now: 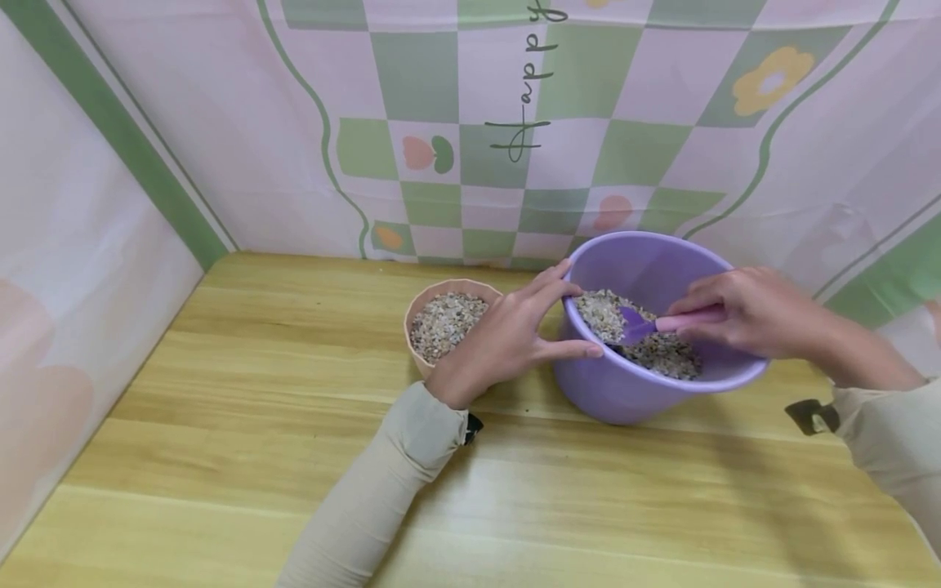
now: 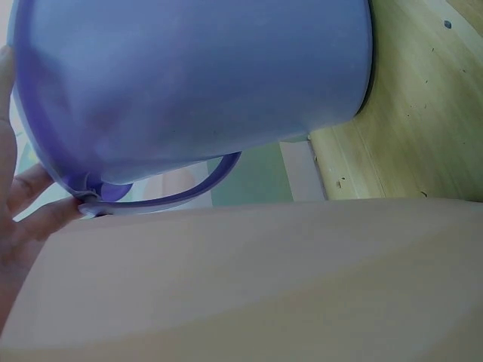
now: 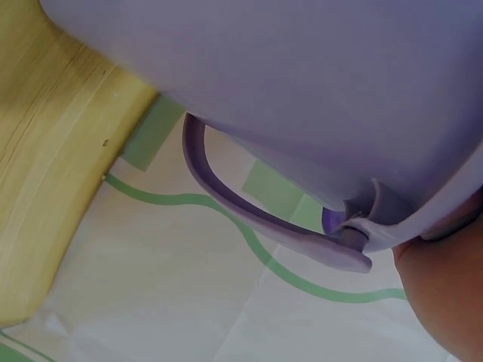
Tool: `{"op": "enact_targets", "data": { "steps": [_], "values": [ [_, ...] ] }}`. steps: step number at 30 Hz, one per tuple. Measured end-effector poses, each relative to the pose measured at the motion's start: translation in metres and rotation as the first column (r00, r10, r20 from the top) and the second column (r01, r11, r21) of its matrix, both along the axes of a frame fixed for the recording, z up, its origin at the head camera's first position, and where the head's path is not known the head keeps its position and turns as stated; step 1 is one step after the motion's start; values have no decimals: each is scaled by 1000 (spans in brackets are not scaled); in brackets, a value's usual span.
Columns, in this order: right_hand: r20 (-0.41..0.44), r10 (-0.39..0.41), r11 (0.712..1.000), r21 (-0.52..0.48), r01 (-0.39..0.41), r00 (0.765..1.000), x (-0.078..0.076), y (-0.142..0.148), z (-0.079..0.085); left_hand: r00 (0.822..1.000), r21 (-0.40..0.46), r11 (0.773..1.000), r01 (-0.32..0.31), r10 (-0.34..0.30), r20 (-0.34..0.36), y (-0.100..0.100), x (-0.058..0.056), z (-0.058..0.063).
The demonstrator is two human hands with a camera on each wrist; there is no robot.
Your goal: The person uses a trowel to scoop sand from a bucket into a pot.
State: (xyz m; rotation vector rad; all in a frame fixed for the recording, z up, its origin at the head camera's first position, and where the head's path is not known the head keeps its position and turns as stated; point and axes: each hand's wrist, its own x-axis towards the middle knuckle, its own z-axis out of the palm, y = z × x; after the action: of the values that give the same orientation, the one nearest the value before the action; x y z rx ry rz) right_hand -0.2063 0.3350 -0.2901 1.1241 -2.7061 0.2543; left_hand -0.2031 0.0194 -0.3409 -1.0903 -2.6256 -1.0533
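A purple bucket (image 1: 603,392) stands tilted on the table, with gravel (image 1: 665,355) inside. My left hand (image 1: 515,331) holds its left rim, fingers over the edge and thumb spread along the near side. In the left wrist view, fingertips touch the rim near the handle joint of the bucket (image 2: 204,75). My right hand (image 1: 757,314) grips the pink handle of a small trowel (image 1: 684,321), whose purple blade lies at the gravel. The right wrist view shows the outside of the bucket (image 3: 302,90) and its hanging handle (image 3: 241,204); the trowel is hidden there.
Left of the bucket, a peach-coloured pot (image 1: 419,306) filled with gravel stands partly behind my left hand. The wooden table (image 1: 243,392) meets a checkered cloth backdrop (image 1: 492,82) behind. A few loose grains lie on the tabletop.
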Motion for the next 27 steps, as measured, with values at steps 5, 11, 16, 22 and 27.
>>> {"op": "enact_targets", "data": {
  "steps": [5, 11, 16, 22, 27],
  "values": [
    [-15, 7, 1000, -10, -7, 1000, -1, -1, 0, 1000, 6, 1000, 2, -2, 4, 0, 0, 0],
    [-13, 11, 1000, -20, -11, 1000, 0, 0, -2, 1000, 3, 1000, 0, 0, 8, 0, 1, 0],
    [1, 1, 998, -66, -1, 1000, 0, 3, -2, 1000, 6, 1000, 7, -7, -3, 0, 1, 1],
    [-13, 11, 997, -78, -12, 1000, -1, 4, -1, 1000, 8, 1000, 8, -8, 2, 0, 1, 1],
    [-1, -8, 995, -95, 8, 1000, 1, 4, -1, 1000, 7, 1000, 6, -6, 6, 0, 0, 2]
  ]
}}
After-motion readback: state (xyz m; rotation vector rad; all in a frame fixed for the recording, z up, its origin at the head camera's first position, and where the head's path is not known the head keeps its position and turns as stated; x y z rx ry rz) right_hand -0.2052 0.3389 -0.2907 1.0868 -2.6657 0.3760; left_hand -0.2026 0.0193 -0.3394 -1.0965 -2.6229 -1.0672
